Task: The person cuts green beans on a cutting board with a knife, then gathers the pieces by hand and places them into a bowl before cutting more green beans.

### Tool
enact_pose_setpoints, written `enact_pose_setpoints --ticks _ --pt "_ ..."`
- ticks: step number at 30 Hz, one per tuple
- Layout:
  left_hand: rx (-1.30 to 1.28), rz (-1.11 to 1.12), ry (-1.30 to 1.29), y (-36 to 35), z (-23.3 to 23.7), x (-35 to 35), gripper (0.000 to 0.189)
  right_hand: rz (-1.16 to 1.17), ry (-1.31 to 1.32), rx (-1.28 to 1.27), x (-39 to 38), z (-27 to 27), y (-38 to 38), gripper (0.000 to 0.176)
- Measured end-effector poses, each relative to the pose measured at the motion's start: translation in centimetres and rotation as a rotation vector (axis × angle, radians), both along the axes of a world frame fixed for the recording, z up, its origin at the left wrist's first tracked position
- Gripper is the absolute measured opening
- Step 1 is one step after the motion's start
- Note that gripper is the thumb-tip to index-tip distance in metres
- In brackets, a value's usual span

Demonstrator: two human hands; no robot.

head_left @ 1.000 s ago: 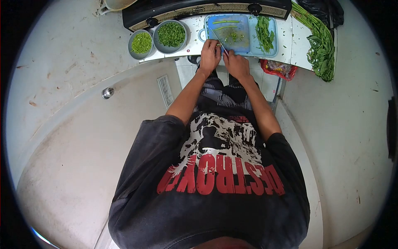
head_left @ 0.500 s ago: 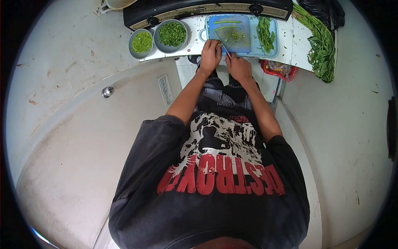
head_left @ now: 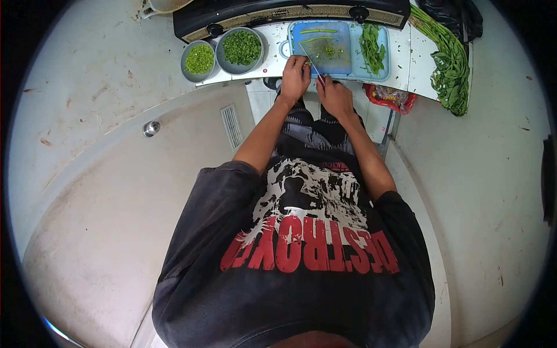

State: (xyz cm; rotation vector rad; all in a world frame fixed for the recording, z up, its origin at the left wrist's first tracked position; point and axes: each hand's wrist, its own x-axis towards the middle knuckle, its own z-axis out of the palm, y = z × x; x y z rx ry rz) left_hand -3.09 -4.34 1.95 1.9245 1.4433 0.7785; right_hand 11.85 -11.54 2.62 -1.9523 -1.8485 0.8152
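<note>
My right hand (head_left: 335,95) is wrapped round the handle of a knife (head_left: 311,62), whose blade points up and left over the blue cutting board (head_left: 342,66). At the board's front left edge, my left hand (head_left: 295,75) is closed on a small pale stem piece, beside the blade. Chopped green bits (head_left: 331,52) lie on the board right of the blade. Two long green stems (head_left: 317,38) rest near its back. Leafy greens (head_left: 372,49) are on the right part of the light blue tray (head_left: 386,43).
To the left stand a bowl of light green pieces (head_left: 199,59) and a bowl of dark green pieces (head_left: 241,51). A stove (head_left: 290,13) runs behind. Long greens (head_left: 449,72) hang over the counter's right edge, near a black bag (head_left: 458,17). A red bag (head_left: 391,98) is below.
My right hand and the knife have shifted very slightly down. My left hand stays in nearly the same place.
</note>
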Motion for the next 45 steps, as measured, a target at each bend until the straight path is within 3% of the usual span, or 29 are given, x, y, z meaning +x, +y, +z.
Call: enact_pose_setpoints --ticks 28,37,45 --pt "0.039 -0.048 -0.011 0.0 0.8 -0.1 0.019 0.016 -0.029 -0.013 0.1 -0.1 0.3 0.038" --pt "0.084 -0.084 0.055 0.3 0.4 -0.5 0.019 -0.08 -0.023 -0.047 0.3 -0.2 0.7 0.038" --pt "0.101 -0.066 0.051 0.2 0.4 -0.2 0.02 0.0 0.001 -0.022 -0.1 -0.2 -0.1 0.038"
